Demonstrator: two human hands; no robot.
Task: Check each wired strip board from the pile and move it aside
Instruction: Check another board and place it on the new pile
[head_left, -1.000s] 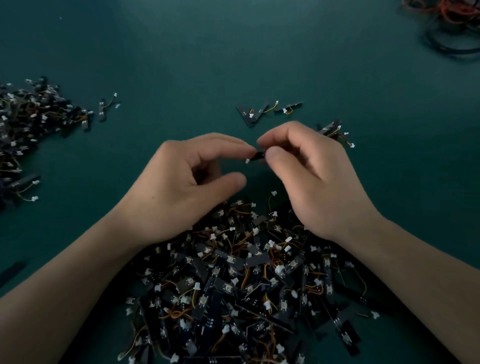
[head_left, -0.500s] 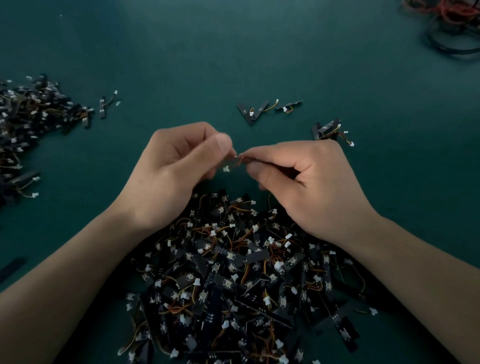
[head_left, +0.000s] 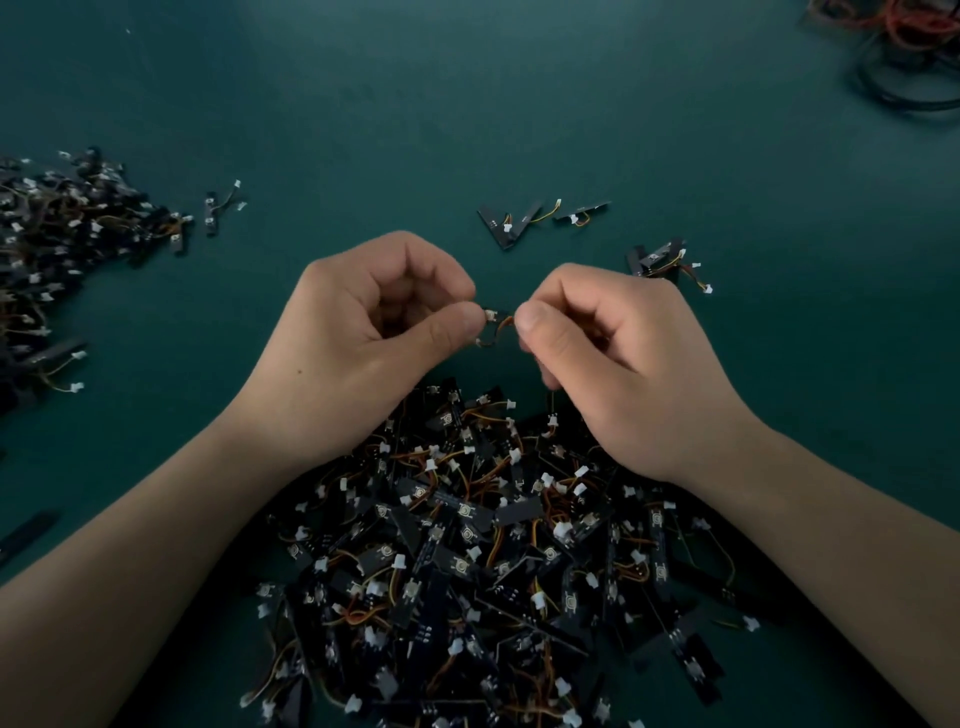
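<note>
Pinched between both thumbs and forefingers, left hand (head_left: 363, 332) and right hand (head_left: 613, 353) hold one wired board (head_left: 496, 327) by its ends just above the pile (head_left: 467, 545), likely so its wires show for checking.

I see only a dark teal worktop (head_left: 467, 104) filling my view, lit brightest at its far middle and dimmer toward the edges.
</note>
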